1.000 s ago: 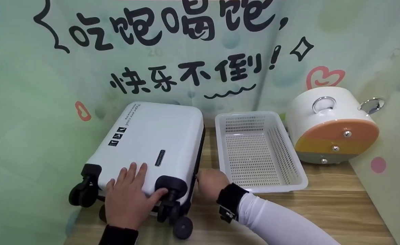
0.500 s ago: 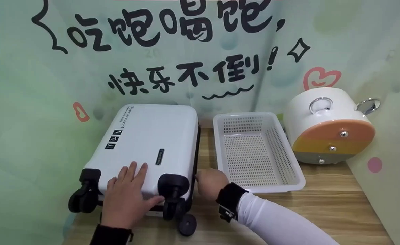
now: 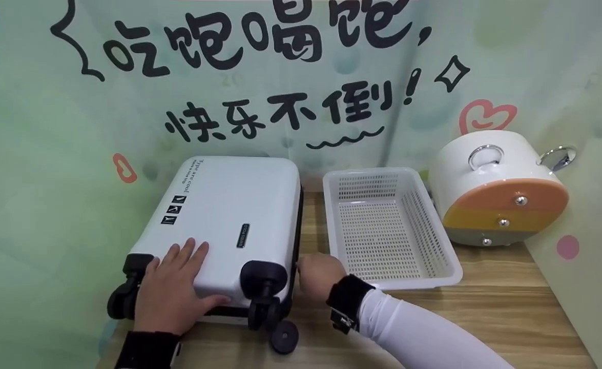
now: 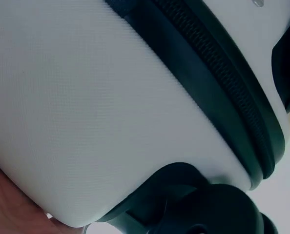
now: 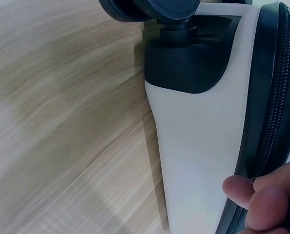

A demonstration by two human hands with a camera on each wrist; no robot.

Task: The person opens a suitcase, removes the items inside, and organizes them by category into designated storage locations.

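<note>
A white hard-shell suitcase (image 3: 229, 195) lies flat on the left of the table, its black wheels (image 3: 267, 302) toward me. My left hand (image 3: 170, 294) rests on its near end, fingers spread over the shell and thumb along the lower edge. At the case's right side is my right hand (image 3: 321, 277), its fingers bent close against the seam. The right wrist view shows that thumb and fingers (image 5: 264, 204) pinching a zipper pull, mostly hidden, on the black zipper (image 5: 277, 97). More of the zipper (image 4: 213, 53) runs round the wheel end in the left wrist view.
A white perforated plastic basket (image 3: 377, 236) stands just right of my right hand. Beyond it sits a white rounded container (image 3: 500, 189) with a striped front and chrome rings. A printed backdrop (image 3: 290, 113) closes off the rear of the wooden table (image 3: 485, 312).
My left hand has slid left along the near end of the suitcase. The suitcase has turned slightly, its far end shifting left. My right hand stays at the zipper seam.
</note>
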